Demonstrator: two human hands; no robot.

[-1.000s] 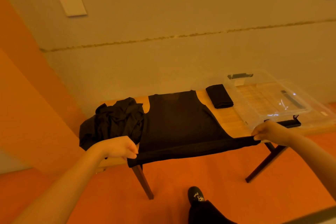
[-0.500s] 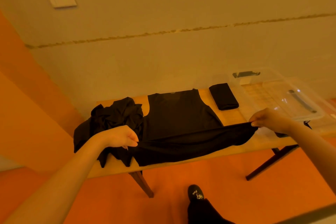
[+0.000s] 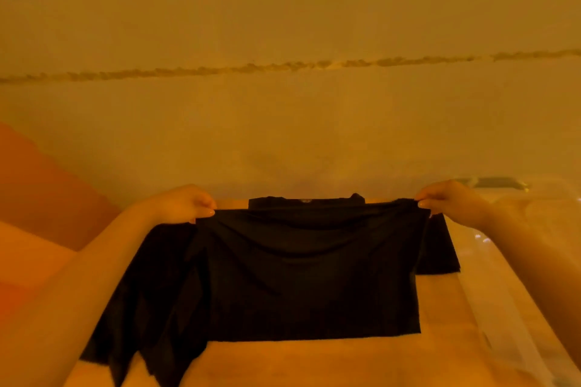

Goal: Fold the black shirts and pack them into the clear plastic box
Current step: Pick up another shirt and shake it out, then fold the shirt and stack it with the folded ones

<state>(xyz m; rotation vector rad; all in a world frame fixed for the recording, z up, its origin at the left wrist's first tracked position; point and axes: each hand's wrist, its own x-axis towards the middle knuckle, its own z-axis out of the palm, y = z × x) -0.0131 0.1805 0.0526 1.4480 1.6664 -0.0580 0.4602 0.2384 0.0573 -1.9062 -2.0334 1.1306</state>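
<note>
A black sleeveless shirt (image 3: 308,276) lies on the wooden table (image 3: 314,364), its bottom half doubled up over the top. My left hand (image 3: 185,203) pinches the left corner of the hem and my right hand (image 3: 446,198) pinches the right corner, both held over the shirt's far end near the collar. A heap of unfolded black shirts (image 3: 147,317) lies under my left forearm. A folded black shirt (image 3: 440,248) peeks out at the right behind the held one. The clear plastic box (image 3: 534,276) stands on the right, partly hidden by my right arm.
A plain wall rises directly behind the table. The box's clear lid or rim (image 3: 509,339) runs along the table's right side. Bare table surface shows in front of the shirt, toward me.
Both hands have carried the hem from the table's near edge up and away over the shirt to its collar end, folding it in half. The view has moved in closer.
</note>
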